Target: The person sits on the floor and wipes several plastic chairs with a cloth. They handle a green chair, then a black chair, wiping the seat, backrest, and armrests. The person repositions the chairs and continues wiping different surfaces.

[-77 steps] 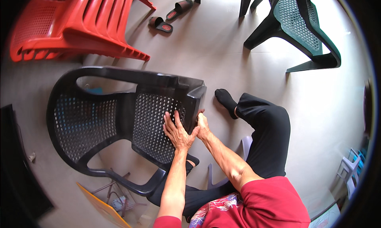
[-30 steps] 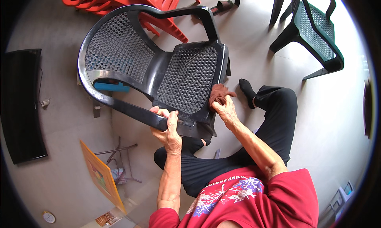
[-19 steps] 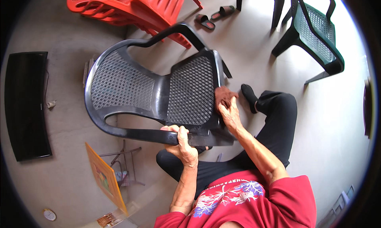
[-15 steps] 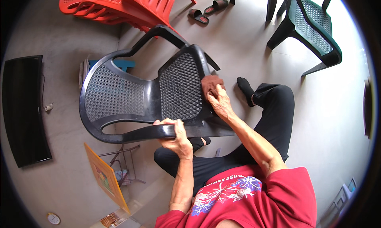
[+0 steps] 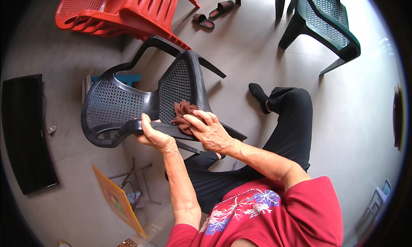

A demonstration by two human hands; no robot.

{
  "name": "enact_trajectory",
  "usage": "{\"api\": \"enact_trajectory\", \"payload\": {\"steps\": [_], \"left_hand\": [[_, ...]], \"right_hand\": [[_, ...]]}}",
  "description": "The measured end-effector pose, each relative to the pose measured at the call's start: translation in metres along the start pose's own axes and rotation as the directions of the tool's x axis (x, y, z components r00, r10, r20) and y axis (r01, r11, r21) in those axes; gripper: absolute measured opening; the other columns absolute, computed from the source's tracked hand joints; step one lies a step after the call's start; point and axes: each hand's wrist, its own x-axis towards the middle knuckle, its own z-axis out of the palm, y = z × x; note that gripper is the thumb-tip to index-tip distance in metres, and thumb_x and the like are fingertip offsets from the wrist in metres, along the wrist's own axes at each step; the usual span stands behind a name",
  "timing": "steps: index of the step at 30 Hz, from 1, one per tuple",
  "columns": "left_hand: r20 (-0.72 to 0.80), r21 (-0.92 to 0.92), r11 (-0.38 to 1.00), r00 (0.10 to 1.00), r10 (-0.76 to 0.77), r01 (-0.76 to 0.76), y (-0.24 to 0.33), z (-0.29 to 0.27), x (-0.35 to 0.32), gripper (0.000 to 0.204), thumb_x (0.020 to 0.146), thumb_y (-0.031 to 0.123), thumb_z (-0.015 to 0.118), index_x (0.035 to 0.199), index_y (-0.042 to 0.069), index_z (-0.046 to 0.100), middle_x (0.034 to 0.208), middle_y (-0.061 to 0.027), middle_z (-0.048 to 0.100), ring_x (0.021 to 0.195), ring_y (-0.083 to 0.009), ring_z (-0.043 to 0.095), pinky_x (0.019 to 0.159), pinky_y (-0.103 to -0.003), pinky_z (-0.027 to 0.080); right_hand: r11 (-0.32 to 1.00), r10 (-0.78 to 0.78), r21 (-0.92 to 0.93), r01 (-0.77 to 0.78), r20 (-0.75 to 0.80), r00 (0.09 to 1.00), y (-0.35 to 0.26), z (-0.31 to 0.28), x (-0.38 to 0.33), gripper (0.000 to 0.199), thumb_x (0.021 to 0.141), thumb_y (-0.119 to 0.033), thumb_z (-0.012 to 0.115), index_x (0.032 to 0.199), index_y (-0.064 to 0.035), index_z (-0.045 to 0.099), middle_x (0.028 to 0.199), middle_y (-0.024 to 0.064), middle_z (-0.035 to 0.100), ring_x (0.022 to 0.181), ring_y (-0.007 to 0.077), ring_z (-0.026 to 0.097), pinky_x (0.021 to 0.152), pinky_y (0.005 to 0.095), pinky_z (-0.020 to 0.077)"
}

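A black plastic armchair (image 5: 116, 102) with a woven-pattern seat and back stands tilted in front of me. My left hand (image 5: 155, 136) is closed around its near armrest, thumb on top. With my right hand (image 5: 211, 133) I press a crumpled brown cloth (image 5: 184, 114) against the near side of the chair, where the armrest meets the seat edge. The fingers of that hand lie bent over the cloth, and part of it bunches up onto the seat.
Stacked red plastic chairs (image 5: 124, 10) stand beyond the black one. A green chair (image 5: 326, 21) is at the far right, and dark slippers (image 5: 213, 16) lie on the floor. To the left are a black flat screen (image 5: 28, 135), a yellow-edged board (image 5: 118, 202) and a blue stool (image 5: 128, 79).
My right hand and the cloth have moved from the seat's front edge to the near armrest side. The chair has tilted and turned, and my left hand has shifted along the armrest.
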Motion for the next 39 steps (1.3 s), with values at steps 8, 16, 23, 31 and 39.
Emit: {"api": "enact_trajectory", "payload": {"steps": [8, 16, 23, 31, 39], "left_hand": [[-0.023, 0.023, 0.996, 0.996, -0.082, 0.082, 0.010, 0.024, 0.017, 0.028, 0.072, 0.026, 0.068, 0.065, 0.002, 0.055, 0.070, -0.0030, 0.049, 0.059, -0.0144, 0.049, 0.052, -0.027, 0.043], [-0.085, 0.053, 0.996, 0.995, -0.061, 0.065, -0.010, 0.012, 0.041, 0.028, 0.071, 0.026, 0.066, 0.074, 0.000, 0.057, 0.080, -0.0077, 0.057, 0.064, -0.0159, 0.054, 0.049, -0.026, 0.045], [-0.098, 0.078, 0.993, 0.992, -0.082, 0.090, -0.022, -0.006, 0.041, 0.026, 0.073, 0.025, 0.064, 0.082, 0.001, 0.058, 0.083, -0.0048, 0.056, 0.069, -0.0148, 0.053, 0.050, -0.026, 0.045], [-0.067, 0.097, 0.993, 0.996, -0.056, 0.063, -0.023, -0.010, 0.047, 0.026, 0.073, 0.026, 0.065, 0.071, 0.001, 0.056, 0.070, -0.0032, 0.052, 0.059, -0.0145, 0.051, 0.048, -0.026, 0.045], [-0.051, 0.062, 0.994, 0.995, -0.083, 0.086, -0.015, -0.005, 0.060, 0.028, 0.073, 0.025, 0.066, 0.067, 0.000, 0.055, 0.067, -0.0033, 0.051, 0.056, -0.0148, 0.051, 0.047, -0.026, 0.044]], "right_hand": [[0.965, 0.247, -0.129, -0.229, 0.144, 0.958, 0.000, 0.021, -0.097, 0.030, 0.075, -0.016, 0.053, 0.100, -0.0002, 0.058, 0.118, 0.0163, 0.046, 0.116, 0.0329, 0.042, 0.095, 0.0412, 0.0377], [0.617, 0.740, -0.111, -0.779, 0.418, 0.526, 0.047, 0.068, -0.181, 0.021, 0.073, -0.008, 0.057, 0.093, 0.0005, 0.059, 0.110, 0.0214, 0.043, 0.097, 0.0396, 0.046, 0.080, 0.0466, 0.0453], [0.170, 0.859, 0.032, -0.985, 0.485, 0.164, 0.056, 0.110, -0.143, 0.029, 0.075, -0.016, 0.054, 0.100, -0.0088, 0.065, 0.115, 0.0230, 0.053, 0.109, 0.0400, 0.045, 0.085, 0.0467, 0.0407], [0.673, 0.559, 0.502, -0.543, 0.135, 0.818, -0.024, 0.079, -0.041, 0.023, 0.067, -0.008, 0.059, 0.087, -0.0021, 0.049, 0.102, 0.0210, 0.041, 0.096, 0.0388, 0.040, 0.084, 0.0474, 0.0353], [0.958, 0.142, 0.205, -0.199, 0.265, 0.954, 0.000, 0.060, -0.079, 0.023, 0.073, -0.006, 0.054, 0.095, -0.0001, 0.050, 0.106, 0.0173, 0.045, 0.085, 0.0303, 0.048, 0.078, 0.0376, 0.0435]]}}
